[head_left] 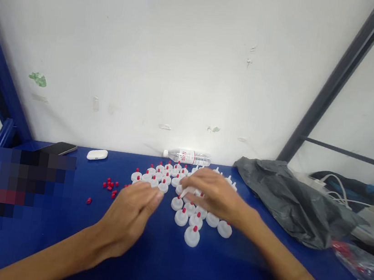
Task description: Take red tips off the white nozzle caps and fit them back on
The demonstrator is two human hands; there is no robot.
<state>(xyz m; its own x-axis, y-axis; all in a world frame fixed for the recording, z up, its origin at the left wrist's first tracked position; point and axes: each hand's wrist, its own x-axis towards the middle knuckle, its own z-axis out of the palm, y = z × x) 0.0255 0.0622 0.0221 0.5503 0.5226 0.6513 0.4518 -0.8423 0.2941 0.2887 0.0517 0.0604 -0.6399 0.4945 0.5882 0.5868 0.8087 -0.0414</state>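
White round bottle lids with pointed nozzles stand in a loose cluster on the blue table, most with a small red cap on the tip. My right hand is over the cluster, fingers pinched and slightly blurred, with a white nozzle lid tilted at its fingertips. My left hand is closed just left of the lids, its thumb against the curled fingers; whatever is inside is hidden. Loose red caps lie scattered on the table to its left. Several nozzle lids without red caps stand behind my right hand.
A clear plastic bottle lies along the wall behind the lids. At the back left are a white earphone case and a dark phone. A grey plastic bag and a clear bag with red pieces occupy the right side.
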